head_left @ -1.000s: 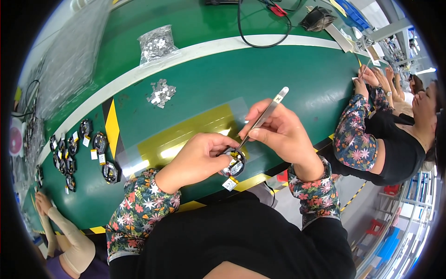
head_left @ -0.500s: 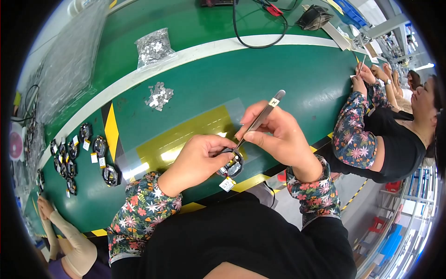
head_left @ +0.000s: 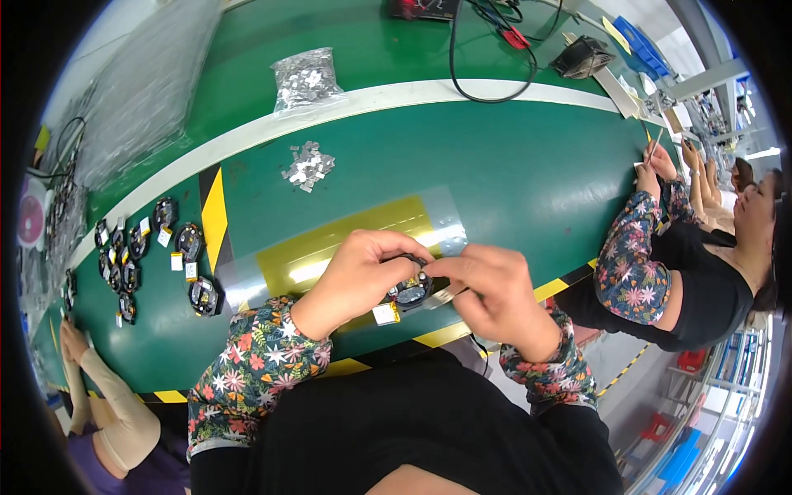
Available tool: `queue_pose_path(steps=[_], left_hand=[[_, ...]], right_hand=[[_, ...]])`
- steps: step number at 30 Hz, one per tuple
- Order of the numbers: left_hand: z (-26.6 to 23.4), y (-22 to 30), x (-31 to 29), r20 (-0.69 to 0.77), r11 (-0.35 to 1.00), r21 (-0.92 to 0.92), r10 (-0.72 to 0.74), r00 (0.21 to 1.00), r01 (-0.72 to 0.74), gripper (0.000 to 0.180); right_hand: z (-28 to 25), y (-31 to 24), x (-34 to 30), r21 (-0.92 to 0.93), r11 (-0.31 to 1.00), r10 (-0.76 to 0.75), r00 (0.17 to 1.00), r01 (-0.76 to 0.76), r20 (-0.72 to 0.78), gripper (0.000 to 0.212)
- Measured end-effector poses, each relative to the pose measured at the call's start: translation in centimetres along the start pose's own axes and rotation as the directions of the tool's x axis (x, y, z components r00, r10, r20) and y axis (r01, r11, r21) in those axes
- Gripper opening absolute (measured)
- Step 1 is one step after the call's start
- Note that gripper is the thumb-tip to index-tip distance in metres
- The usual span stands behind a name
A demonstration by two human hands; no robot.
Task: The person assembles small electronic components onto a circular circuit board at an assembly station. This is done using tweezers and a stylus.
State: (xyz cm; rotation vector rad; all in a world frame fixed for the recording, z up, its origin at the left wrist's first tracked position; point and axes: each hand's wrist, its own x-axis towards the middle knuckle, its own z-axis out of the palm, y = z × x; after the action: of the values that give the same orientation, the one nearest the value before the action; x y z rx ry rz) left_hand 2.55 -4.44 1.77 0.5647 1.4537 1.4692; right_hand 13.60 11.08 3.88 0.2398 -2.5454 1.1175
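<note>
A round black device housing (head_left: 417,290) with small electronic parts inside is gripped at its left edge by my left hand (head_left: 359,276), thumb and fingers closed on it. A white battery pack (head_left: 385,313) with a yellow edge hangs out at the housing's lower left. My right hand (head_left: 499,289) is closed, its thumb and index fingertip at the housing's upper right rim. Metal tweezers (head_left: 444,298) stick out from under the right fingers, beside the housing. Whether a small piece sits between those fingertips is hidden. Under the hands lies a yellow film sheet (head_left: 346,245) with clear ends.
Small grey pieces lie in a pile (head_left: 309,167) beyond the film; a clear bag (head_left: 307,78) holds more. Several similar housings (head_left: 190,243) with batteries stand at left, beside yellow-black tape (head_left: 214,216). A cable (head_left: 452,62) loops at the back. Co-workers sit on both sides.
My right hand has tipped the tweezers from upright, tips at the housing, to low beside it; its fingertips now touch the rim. The battery has shifted left. The whole view has shifted slightly.
</note>
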Motion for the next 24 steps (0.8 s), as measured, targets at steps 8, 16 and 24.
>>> queue_pose_path(steps=[8,16,24], left_hand=[[0.1,-1.0,0.1,0.018,0.997,-0.056,0.058,0.998,-0.057,0.023],[-0.4,-1.3,0.3,0.002,0.996,-0.07,0.049,0.999,-0.049,0.022],[-0.4,-1.0,-0.2,-0.037,0.964,0.11,0.247,0.968,-0.242,0.038]], right_hand=[[0.1,0.2,-1.0,-0.443,0.866,-0.201,0.973,0.232,0.117,0.038],[0.9,-0.1,-0.9,-0.399,0.897,-0.16,0.981,0.193,0.114,0.041],[3.0,0.1,-0.5,-0.046,0.984,0.164,0.974,-0.173,-0.157,0.022]])
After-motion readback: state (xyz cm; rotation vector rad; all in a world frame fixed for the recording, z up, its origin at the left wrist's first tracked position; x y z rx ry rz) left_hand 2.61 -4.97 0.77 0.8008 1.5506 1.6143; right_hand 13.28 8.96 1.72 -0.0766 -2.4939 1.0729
